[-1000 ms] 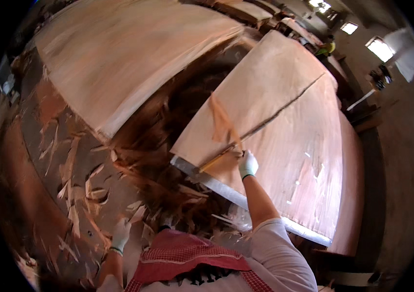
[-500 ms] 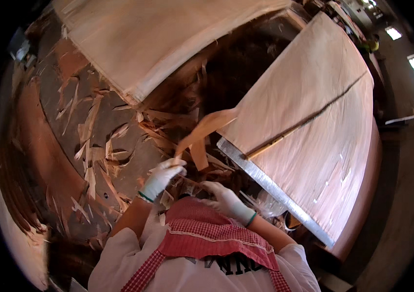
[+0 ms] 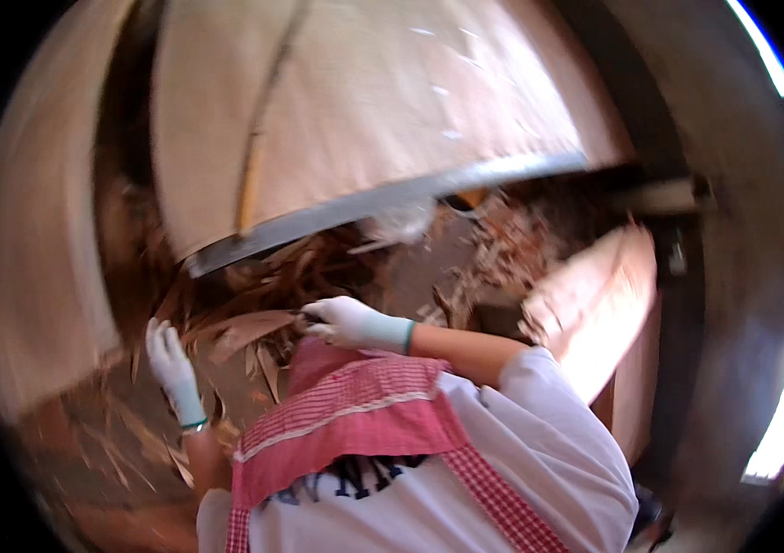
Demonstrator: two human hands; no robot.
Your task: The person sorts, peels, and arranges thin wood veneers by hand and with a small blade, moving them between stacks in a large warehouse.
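Note:
My left hand [image 3: 170, 366], in a white glove with a green cuff edge, is held out at the left with its fingers stretched and nothing in them. My right hand [image 3: 344, 323], gloved the same way, is closed in front of the apron; a small dark thing shows at its fingers, too blurred to name. A reddish veneer strip [image 3: 253, 329] lies just left of these fingers; whether they touch it I cannot tell. Beyond my hands stands a stack of pale veneer sheets [image 3: 364, 111] with a metal bar [image 3: 383, 205] along its near edge.
A yellow-ended stick [image 3: 249, 184] lies on the stack. Another pale stack [image 3: 41, 230] stands at the left. Veneer scraps [image 3: 124, 433] litter the floor, with clear plastic [image 3: 401, 224] under the bar. A brightly lit bundle of sheets [image 3: 599, 295] is at the right.
The view has swung to the right, so the barred stack now lies straight ahead. My left hand has let go of the veneer strip and opened; my right hand has closed.

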